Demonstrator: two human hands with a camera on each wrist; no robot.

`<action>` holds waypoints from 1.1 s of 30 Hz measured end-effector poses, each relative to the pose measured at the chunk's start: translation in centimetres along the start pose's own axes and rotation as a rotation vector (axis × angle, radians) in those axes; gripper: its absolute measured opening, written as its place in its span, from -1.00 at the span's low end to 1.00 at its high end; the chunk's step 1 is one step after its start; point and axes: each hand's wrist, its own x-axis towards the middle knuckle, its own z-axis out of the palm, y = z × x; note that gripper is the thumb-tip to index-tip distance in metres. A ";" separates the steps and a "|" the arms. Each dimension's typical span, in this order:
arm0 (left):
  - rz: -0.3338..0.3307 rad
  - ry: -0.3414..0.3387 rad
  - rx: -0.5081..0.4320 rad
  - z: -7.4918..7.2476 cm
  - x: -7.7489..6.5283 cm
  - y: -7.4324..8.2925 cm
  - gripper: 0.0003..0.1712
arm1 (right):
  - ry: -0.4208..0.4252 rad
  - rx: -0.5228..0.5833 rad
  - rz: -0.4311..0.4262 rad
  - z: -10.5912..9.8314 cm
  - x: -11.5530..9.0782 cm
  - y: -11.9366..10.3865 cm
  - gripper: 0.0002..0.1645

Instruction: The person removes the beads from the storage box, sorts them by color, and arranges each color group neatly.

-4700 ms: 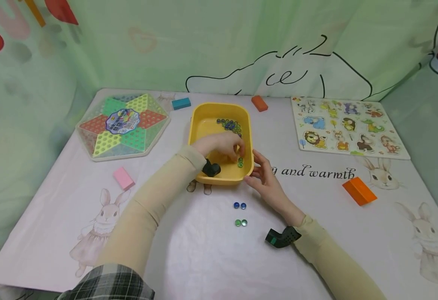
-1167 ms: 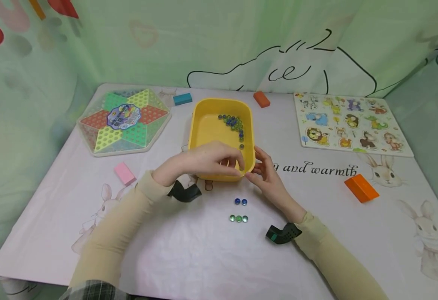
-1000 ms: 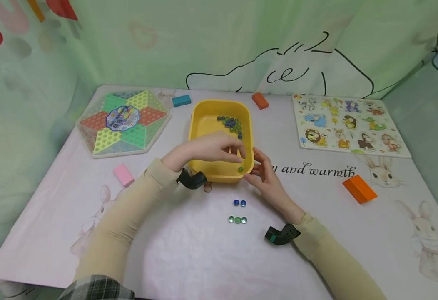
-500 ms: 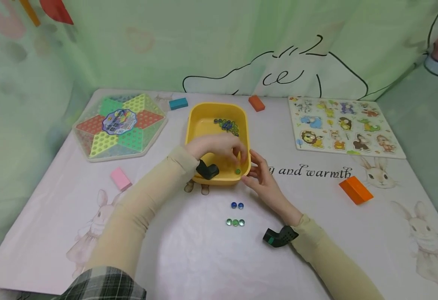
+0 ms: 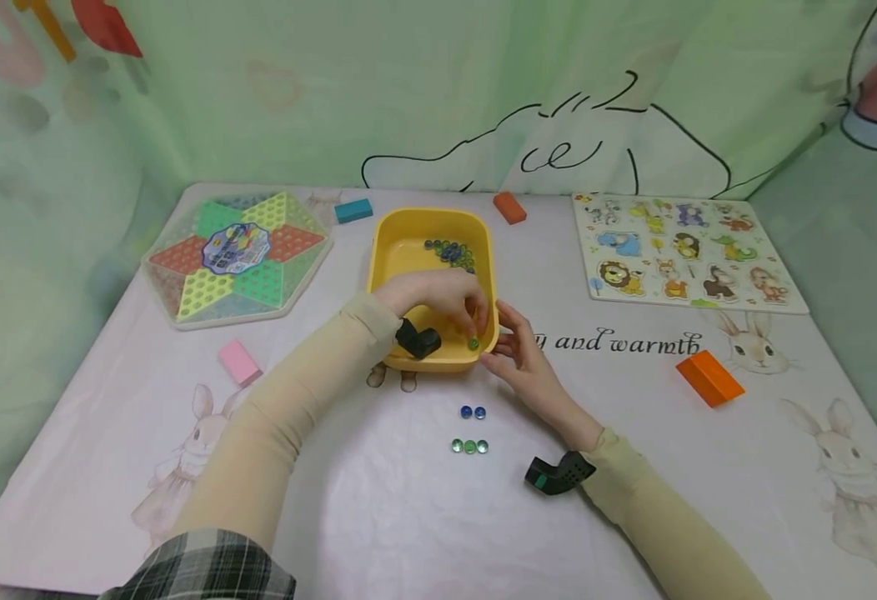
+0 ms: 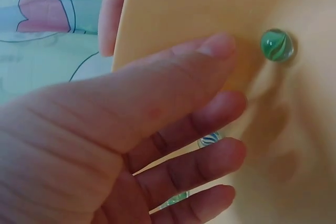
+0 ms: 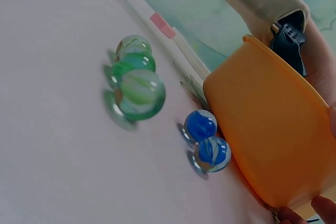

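My left hand [image 5: 449, 296] reaches into the yellow plastic tub [image 5: 378, 250]. Its thumb and loosely bent fingers hover beside a green glass marble [image 6: 276, 45], which lies on the tub floor; a gap shows between them in the left wrist view. More blue and green marbles [image 5: 449, 252] cluster toward the tub's far right. Against the tub's near right corner, my right hand [image 5: 524, 362] holds it, thumb at the front and fingers along the outer side. In front of the tub stand two rows: two blue marbles [image 7: 212, 153] and three green marbles [image 7: 139, 94].
A star-patterned Chinese checkers board [image 5: 236, 258] lies at the far left, an animal puzzle board [image 5: 689, 250] at the far right. Around the tub are blue [image 5: 353, 211], red [image 5: 509, 207], pink [image 5: 239, 363] and orange [image 5: 710, 379] blocks. A green curtain [image 5: 438, 92] hangs behind the table.
A third green marble has joined the front row. My left hand, over the tub's near edge about a second ago, has moved down inside toward the green marble. The right hand keeps its place.
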 end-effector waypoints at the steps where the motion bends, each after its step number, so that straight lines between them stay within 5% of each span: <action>1: 0.008 0.002 -0.005 0.0 0.1 0.0 -0.90 | -0.001 -0.001 -0.002 0.0 0.0 0.0 -0.11; 10: 0.025 -0.008 -0.031 0.8 0.4 -1.1 -0.90 | 0.006 0.019 -0.022 0.0 -0.2 0.2 -0.11; 21: 0.021 0.005 0.074 1.3 0.9 -0.9 -0.87 | 0.003 0.002 -0.004 0.0 -0.3 0.0 -0.09; 33: -0.009 -0.004 0.036 1.5 1.1 -0.9 -0.92 | 0.001 -0.010 -0.019 0.0 -0.2 0.1 -0.10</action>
